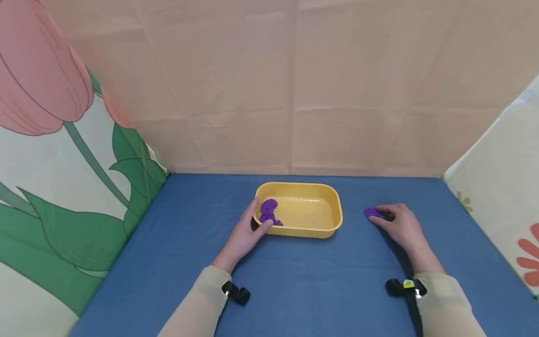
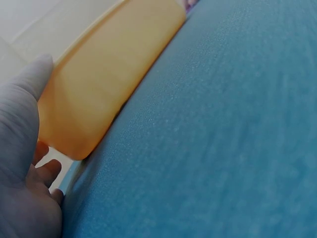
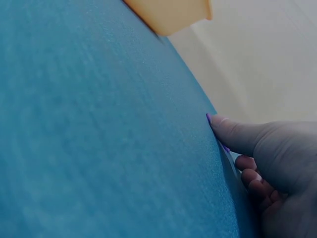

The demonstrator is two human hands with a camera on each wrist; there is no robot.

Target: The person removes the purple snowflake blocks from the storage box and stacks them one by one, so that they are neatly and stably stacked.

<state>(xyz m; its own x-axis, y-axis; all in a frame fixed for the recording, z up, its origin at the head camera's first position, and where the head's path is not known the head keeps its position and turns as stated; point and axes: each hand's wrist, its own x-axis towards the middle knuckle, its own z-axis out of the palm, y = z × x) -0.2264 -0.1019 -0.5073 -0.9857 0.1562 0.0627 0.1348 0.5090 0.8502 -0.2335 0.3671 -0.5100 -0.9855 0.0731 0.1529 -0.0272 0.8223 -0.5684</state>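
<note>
A yellow plastic tray [image 1: 311,232] with rounded corners stands on the blue cloth. Several small purple pieces [image 1: 268,206], flat with scalloped edges, lie overlapping at its left end. My left hand [image 1: 248,229] holds that end, the thumb at the front rim and the fingers around the left side; the left wrist view shows the thumb against the tray's wall [image 2: 104,74]. To the right of the tray, my right hand [image 1: 400,224] pinches another flat purple piece [image 1: 371,212] at the table surface. In the right wrist view only its thin purple edge [image 3: 208,118] shows past the thumb.
A blue cloth [image 1: 294,290] covers the table. Behind it rises a plain beige backdrop [image 1: 290,93]. A tulip-printed cloth [image 1: 88,187] borders the left side, and a white floral cloth [image 1: 501,178] the right. Each sleeve cuff carries a small black camera mount [image 1: 406,288].
</note>
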